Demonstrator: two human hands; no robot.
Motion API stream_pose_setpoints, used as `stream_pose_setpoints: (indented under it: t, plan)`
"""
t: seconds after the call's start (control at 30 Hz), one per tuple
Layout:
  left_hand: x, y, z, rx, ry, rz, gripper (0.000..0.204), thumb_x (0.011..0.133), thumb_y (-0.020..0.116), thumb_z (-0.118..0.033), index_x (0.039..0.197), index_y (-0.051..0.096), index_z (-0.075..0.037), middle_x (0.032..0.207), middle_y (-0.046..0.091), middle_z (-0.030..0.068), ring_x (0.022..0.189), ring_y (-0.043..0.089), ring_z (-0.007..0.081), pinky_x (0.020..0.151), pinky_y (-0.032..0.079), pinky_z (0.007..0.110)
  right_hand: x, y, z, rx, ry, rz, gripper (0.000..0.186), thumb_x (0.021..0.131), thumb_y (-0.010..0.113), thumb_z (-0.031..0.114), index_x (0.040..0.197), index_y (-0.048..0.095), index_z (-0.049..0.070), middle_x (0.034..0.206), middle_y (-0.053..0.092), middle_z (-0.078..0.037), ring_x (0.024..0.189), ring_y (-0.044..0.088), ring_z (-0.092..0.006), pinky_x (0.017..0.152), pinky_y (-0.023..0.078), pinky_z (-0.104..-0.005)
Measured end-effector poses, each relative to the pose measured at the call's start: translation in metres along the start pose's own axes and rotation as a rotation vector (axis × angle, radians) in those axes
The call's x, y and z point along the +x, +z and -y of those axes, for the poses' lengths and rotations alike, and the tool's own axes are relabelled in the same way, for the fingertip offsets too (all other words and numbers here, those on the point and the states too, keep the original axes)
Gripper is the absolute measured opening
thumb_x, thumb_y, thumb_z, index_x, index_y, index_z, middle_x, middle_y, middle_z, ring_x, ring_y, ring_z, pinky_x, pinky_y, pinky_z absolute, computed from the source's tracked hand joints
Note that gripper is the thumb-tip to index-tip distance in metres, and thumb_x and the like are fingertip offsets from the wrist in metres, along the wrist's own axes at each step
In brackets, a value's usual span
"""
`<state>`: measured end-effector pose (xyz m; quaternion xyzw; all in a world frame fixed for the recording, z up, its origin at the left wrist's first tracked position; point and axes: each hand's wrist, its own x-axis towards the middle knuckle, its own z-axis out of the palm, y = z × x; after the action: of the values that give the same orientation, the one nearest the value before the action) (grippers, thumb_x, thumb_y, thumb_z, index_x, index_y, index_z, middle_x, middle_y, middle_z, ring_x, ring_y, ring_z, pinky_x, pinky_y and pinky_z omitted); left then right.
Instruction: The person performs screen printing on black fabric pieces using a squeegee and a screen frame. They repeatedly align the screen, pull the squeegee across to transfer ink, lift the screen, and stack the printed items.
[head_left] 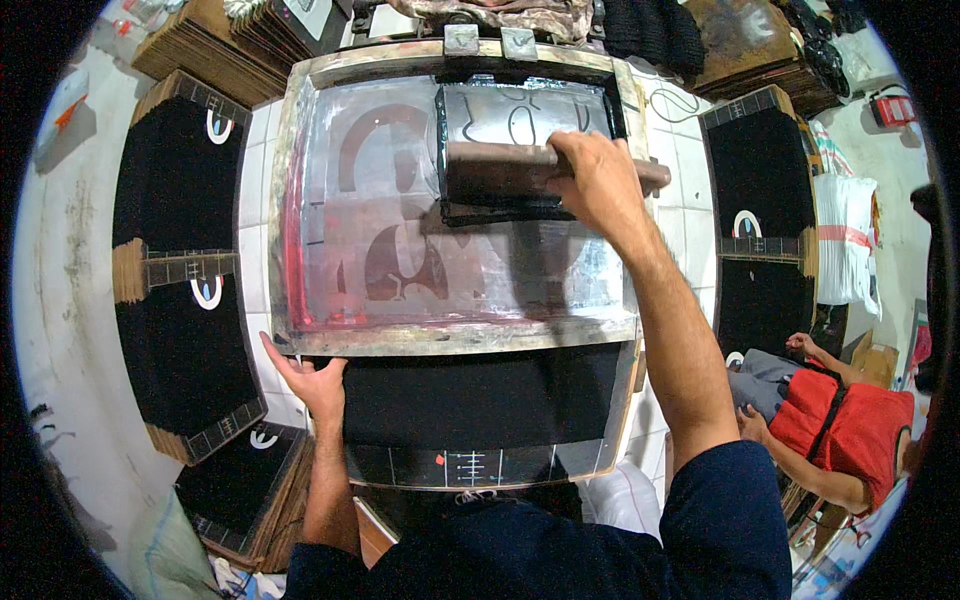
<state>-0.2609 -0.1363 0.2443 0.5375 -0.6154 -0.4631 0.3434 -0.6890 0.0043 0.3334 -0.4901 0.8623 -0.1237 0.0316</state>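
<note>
A wooden-framed printing screen lies before me over a board with black fabric, whose near part shows past the frame. My right hand is closed around the brown handle of a wide squeegee, on the upper right of the mesh. Dark ink edges the window of line shapes around the squeegee; its blade is hidden from above. Larger grey-brown curved shapes mark the mesh to the left. At the frame's near left corner my left hand has thumb and fingers spread, against or just under the edge.
Boards with black fabric and white arch prints stand in stacks at left and right. Two metal clamps hold the frame's far edge. A person in a red top sits at lower right. Cardboard stacks lie at far left.
</note>
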Motion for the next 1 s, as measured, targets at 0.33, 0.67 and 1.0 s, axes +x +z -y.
stream_pose_setpoints:
  t: [0.33, 0.67, 1.0]
  plan:
    - [-0.005, 0.002, -0.011, -0.08, -0.062, -0.006, 0.131, 0.063, 0.083, 0.016, 0.166, 0.008, -0.016, 0.162, 0.023, 0.0277, 0.145, 0.036, 0.0393, 0.117, 0.04, 0.053, 0.08, 0.017, -0.041, -0.108, -0.073, 0.032, 0.056, 0.074, 0.087, 0.024, 0.125, 0.066, 0.01, 0.117, 0.074, -0.014, 0.111, 0.068, -0.0325, 0.095, 0.046, -0.0488]
    - [-0.01, 0.005, -0.015, -0.111, -0.048, -0.024, 0.13, 0.065, 0.085, 0.015, 0.166, 0.009, -0.016, 0.159, 0.026, 0.0271, 0.142, 0.039, 0.0374, 0.114, 0.044, 0.05, 0.118, 0.04, -0.069, -0.124, 0.054, -0.508, 0.064, 0.075, 0.088, 0.035, 0.133, 0.064, 0.021, 0.127, 0.063, -0.011, 0.122, 0.057, -0.0332, 0.1, 0.042, -0.0546]
    - [-0.013, -0.014, -0.105, -0.104, 0.257, 0.0, 0.127, 0.063, 0.091, 0.008, 0.164, 0.016, -0.011, 0.159, 0.032, 0.0261, 0.146, 0.038, 0.0365, 0.122, 0.033, 0.049, -0.183, -0.015, 0.111, 0.172, 0.16, -0.468, 0.045, 0.088, 0.075, 0.035, 0.125, 0.069, 0.01, 0.115, 0.06, -0.014, 0.114, 0.055, -0.0332, 0.098, 0.037, -0.0477]
